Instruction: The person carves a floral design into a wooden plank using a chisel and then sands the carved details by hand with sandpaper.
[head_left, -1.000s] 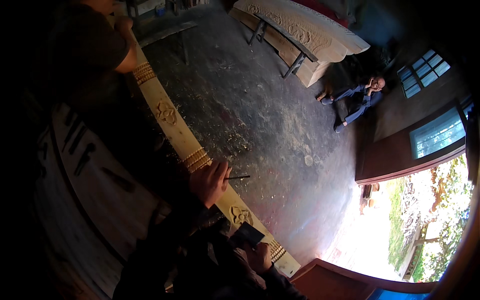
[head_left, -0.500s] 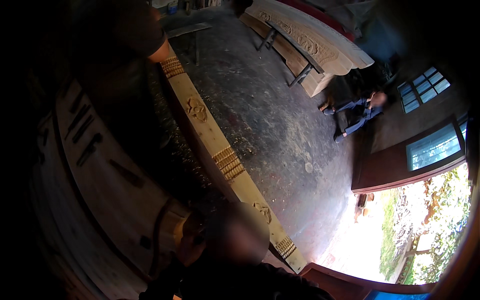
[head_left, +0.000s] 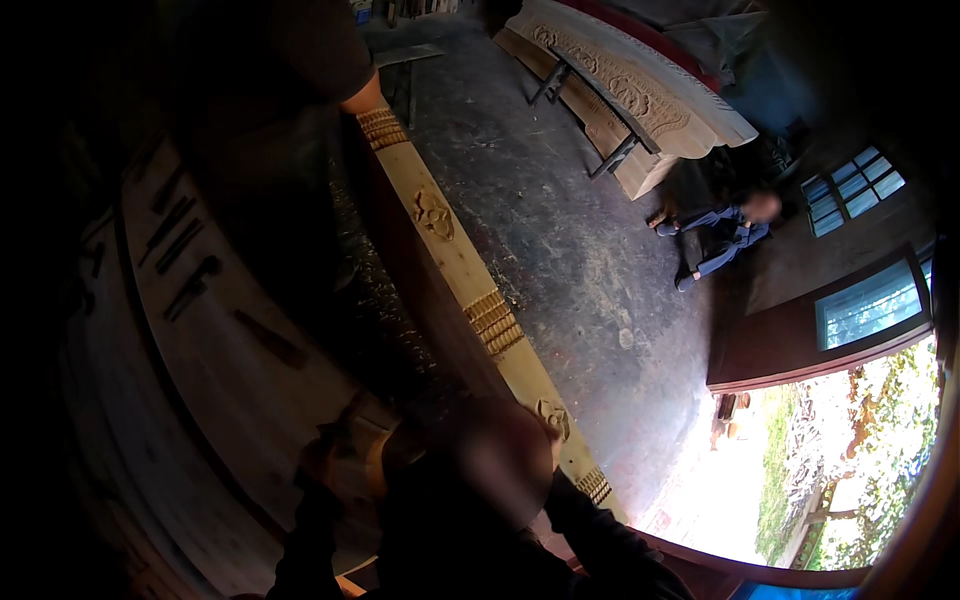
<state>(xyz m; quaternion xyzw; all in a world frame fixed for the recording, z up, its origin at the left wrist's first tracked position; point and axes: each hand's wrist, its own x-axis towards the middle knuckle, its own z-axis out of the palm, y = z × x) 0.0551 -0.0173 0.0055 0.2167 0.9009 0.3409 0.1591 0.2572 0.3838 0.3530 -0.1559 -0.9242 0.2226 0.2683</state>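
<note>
Head view: looks down on a long pale wooden beam [head_left: 465,275], running slantwise from beside a co-worker's bare arm [head_left: 361,95] at its far end to near the bright doorway [head_left: 750,480] at its near end. Bears ridged bands [head_left: 492,322] and carved flowers [head_left: 434,216] by turns along the top face, with a dark reddish-brown side [head_left: 430,288] below the left edge. Right hand [head_left: 548,440] at the near part of the beam, just beside the nearest carved flower, partly lost in a blurred patch; cannot tell its grip as spread or pinching. Left hand [head_left: 318,462] in deep shade by the near right corner of the planked surface [head_left: 230,400], close to a yellowish curved piece [head_left: 376,462]; cannot tell its grip either. On that surface, toward the far end, dark tools [head_left: 193,285] lying apart in a loose row, with a flat one nearest the left hand. Across the floor [head_left: 580,270], a trestle [head_left: 604,100] before a large carved panel [head_left: 640,75]; near it, a seated person [head_left: 735,235] in blue.
</note>
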